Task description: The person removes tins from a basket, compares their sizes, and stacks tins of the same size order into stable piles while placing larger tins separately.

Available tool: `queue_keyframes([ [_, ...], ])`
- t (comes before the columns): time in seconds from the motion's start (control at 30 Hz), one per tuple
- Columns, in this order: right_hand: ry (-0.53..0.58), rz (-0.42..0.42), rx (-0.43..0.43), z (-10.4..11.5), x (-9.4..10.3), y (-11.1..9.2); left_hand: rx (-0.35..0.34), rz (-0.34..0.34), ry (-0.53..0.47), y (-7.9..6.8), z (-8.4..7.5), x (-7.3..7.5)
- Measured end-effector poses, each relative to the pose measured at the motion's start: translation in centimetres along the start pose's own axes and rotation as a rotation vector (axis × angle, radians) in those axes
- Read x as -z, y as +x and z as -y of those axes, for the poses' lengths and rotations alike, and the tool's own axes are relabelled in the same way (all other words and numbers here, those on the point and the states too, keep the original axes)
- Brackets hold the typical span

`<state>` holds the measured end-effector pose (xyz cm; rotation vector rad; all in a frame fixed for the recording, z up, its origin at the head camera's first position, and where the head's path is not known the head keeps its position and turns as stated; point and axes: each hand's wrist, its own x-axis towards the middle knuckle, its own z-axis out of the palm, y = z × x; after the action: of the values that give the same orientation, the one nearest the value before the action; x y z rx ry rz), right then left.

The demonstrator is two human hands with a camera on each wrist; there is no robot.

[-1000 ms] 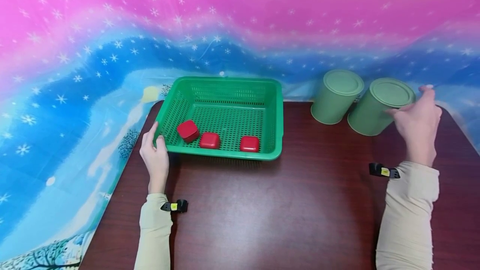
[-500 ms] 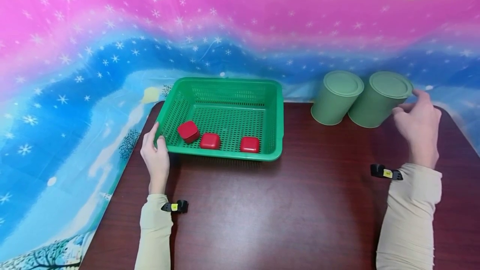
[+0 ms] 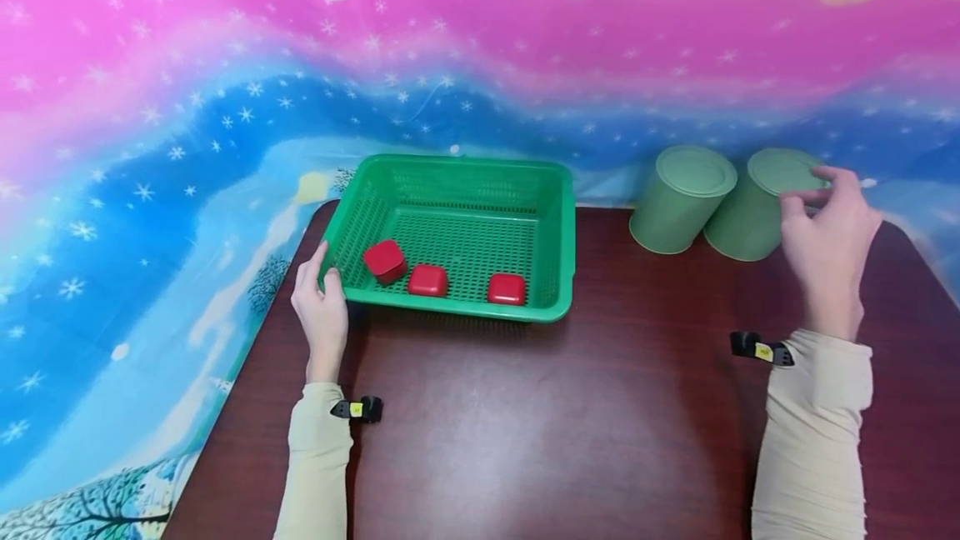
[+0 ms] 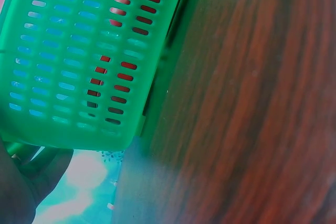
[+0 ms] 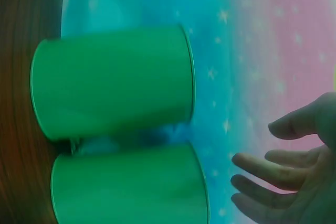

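My left hand [image 3: 321, 311] grips the front left corner of a green plastic basket [image 3: 450, 308], thumb at the rim. Inside the basket lie three small red, rounded square boxes, one at left [image 3: 385, 261], one beside it [image 3: 428, 280] and one at right [image 3: 506, 289]. Two green lidded canisters stand upright side by side at the back right, the left one [image 3: 681, 202] and the right one [image 3: 750, 211]. By the right canister's lid, my right hand [image 3: 832, 232] is raised with fingers spread; the right wrist view shows them apart from both canisters.
A dark wooden table [image 3: 540, 415] bears everything. Behind it and along the left hangs a pink and blue snowflake cloth [image 3: 495, 90], close to the canisters and the basket's back rim. Each wrist wears a black strap-mounted device.
The right canister has shifted back, more level with the left one, and my right hand has let go of it and moved up beside its lid. My left hand keeps its place on the basket.
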<state>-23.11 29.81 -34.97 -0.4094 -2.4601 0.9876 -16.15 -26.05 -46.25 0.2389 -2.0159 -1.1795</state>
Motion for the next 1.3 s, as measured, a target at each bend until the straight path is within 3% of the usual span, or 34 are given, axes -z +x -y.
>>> queue_keyframes([
  [0.17, 0.018, 0.014, 0.098, 2.0, -1.2, -0.5, -0.010, 0.008, -0.012, 0.1, -0.1, -0.2],
  [0.4, 0.029, 0.070, 0.322, 5.1, -2.5, -1.1, -0.005, 0.017, -0.005, 0.1, -0.4, -0.4],
  [0.7, 0.028, 0.193, 0.487, 9.3, -4.5, -1.8, 0.008, 0.034, -0.008, 0.0, -0.2, -0.2],
  [1.03, -0.056, 0.464, 0.676, 13.7, -7.6, -3.6, 0.006, 0.029, -0.012, 0.1, -0.1, 0.2],
  [1.3, -0.147, 0.614, 0.844, 15.8, -10.7, -5.3, 0.007, 0.026, -0.013, 0.1, 0.0, 0.1],
])
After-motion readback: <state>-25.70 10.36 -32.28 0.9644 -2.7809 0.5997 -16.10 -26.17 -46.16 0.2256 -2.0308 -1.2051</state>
